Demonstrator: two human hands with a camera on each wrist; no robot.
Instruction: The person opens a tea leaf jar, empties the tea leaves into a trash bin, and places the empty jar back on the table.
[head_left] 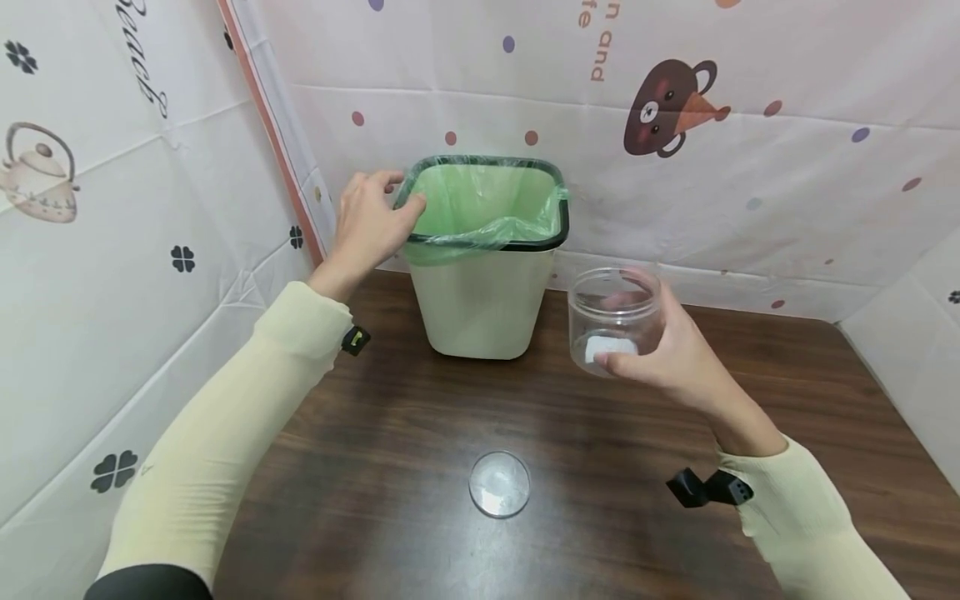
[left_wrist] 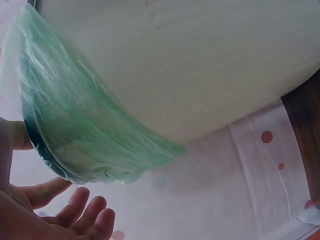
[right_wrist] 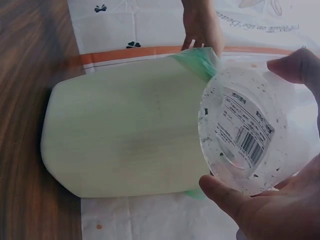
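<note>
A pale green trash can (head_left: pixel 480 304) with a dark rim stands on the table against the back wall covering, lined with a thin green plastic bag (head_left: pixel 480 200) folded over its rim. My left hand (head_left: pixel 371 217) holds the rim at the left, its thumb inside and its fingers outside; in the left wrist view the outer fingers (left_wrist: pixel 95 215) are loosely bent. Right of the can, my right hand (head_left: pixel 660 350) grips a clear, lidless jar (head_left: pixel 611 321) upright above the table. The right wrist view shows a printed barcode label (right_wrist: pixel 245 130) on its base and small dark flecks.
A clear round lid (head_left: pixel 499 485) lies flat on the dark wooden table (head_left: pixel 390 467), near the middle front. Printed white sheeting (head_left: pixel 750 183) covers the back and side walls. It meets the table close behind the can.
</note>
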